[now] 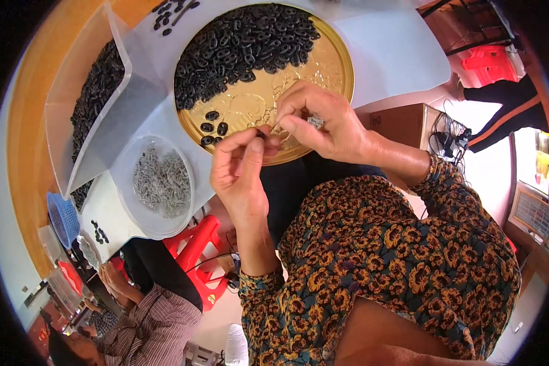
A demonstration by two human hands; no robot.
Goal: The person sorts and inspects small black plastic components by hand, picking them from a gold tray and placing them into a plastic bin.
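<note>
Over the near part of a round golden tray (250, 102), my left hand (243, 174) pinches a small black oval piece (261, 133) between thumb and fingertips. My right hand (328, 121) is just to the right, thumb and forefinger pressed together close to that piece; whatever they hold is too small to make out. Black oval pieces with holes (244, 46) lie heaped across the tray's far side. A few loose ones (207, 127) lie beside my left fingers. Some small clear or silvery bits (315, 122) show partly behind my right hand.
Left of the tray stand a clear plastic bin (117, 119) of black pieces and a clear round bowl (191, 189) of small grey parts. A co-worker (146, 323) sits at lower left near a red stool (204, 247). At right is a cardboard box (402, 125) with cables.
</note>
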